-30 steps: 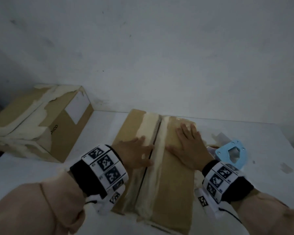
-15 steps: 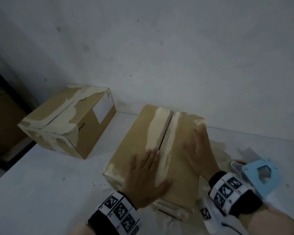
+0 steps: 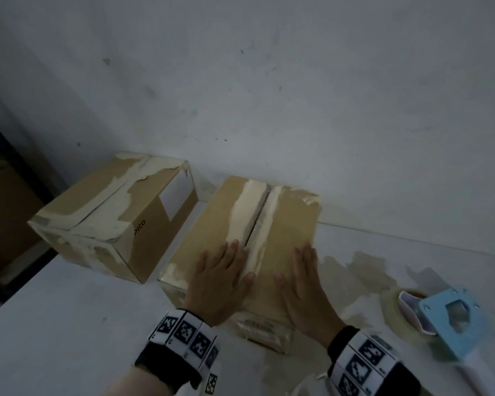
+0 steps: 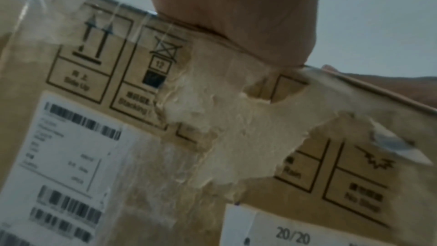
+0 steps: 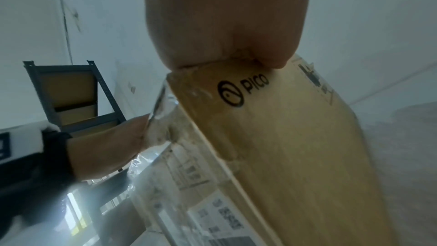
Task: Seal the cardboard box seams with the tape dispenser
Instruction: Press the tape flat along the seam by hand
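A cardboard box (image 3: 209, 224) lies on the white table (image 3: 69, 324), its centre seam (image 3: 255, 224) flanked by torn pale strips. My left hand (image 3: 223, 278) lies flat on the near left flap, fingers straight. My right hand (image 3: 306, 287) presses flat on the near right flap, close to the box's right edge. In the left wrist view the palm (image 4: 236, 16) sits on the box's top edge above its printed end face (image 4: 118, 137). The right wrist view shows the palm (image 5: 224, 16) over the box's side (image 5: 295, 147) marked PICO. The blue tape dispenser (image 3: 449, 318) lies on the table to the right, untouched.
A second, worn cardboard box (image 3: 112, 218) stands just left of the first. A white wall (image 3: 269, 81) runs close behind both. A dark shelf (image 5: 71, 96) with cartons stands off to the left, beyond the table's edge.
Both hands have slid back along the flaps toward the box's near end. The head view has swung, so both boxes sit more to the right.
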Demonstrator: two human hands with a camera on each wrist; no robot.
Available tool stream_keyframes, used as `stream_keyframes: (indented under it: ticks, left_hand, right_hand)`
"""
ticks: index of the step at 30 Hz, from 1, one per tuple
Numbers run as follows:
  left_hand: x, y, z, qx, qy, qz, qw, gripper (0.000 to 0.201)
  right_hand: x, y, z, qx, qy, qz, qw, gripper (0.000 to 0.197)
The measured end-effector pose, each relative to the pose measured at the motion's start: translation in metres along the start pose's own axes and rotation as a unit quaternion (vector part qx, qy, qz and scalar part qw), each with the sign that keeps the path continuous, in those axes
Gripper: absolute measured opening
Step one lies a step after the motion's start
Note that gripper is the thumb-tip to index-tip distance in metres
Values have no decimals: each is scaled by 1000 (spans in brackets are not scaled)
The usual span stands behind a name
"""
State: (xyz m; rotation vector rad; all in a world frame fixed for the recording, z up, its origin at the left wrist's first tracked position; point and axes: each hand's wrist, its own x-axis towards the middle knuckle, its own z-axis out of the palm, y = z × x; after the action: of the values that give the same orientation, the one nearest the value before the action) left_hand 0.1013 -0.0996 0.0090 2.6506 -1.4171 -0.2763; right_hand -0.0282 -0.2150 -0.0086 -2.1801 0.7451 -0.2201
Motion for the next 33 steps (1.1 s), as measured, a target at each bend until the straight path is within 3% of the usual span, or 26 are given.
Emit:
stream_keyframes:
  ticks: [7,17,26,33]
  left_hand:
    - [21,-58,-11,14,-21,-7,1000,93]
    - [44,-107,-22,24,13,9,1000,100]
    - [55,-110,-27,42,-1,-8,999,67]
    - [57,-104,-36,48,-58,-22,997,67]
  right_hand:
    - [41,-39,31,-40,31,14,999,74]
    - [80,-71,56,-63,24,37,997,75]
    - [100,-78,44,-95,-28,78,992,69]
    - [61,-77,13,-43,28,71,996,72]
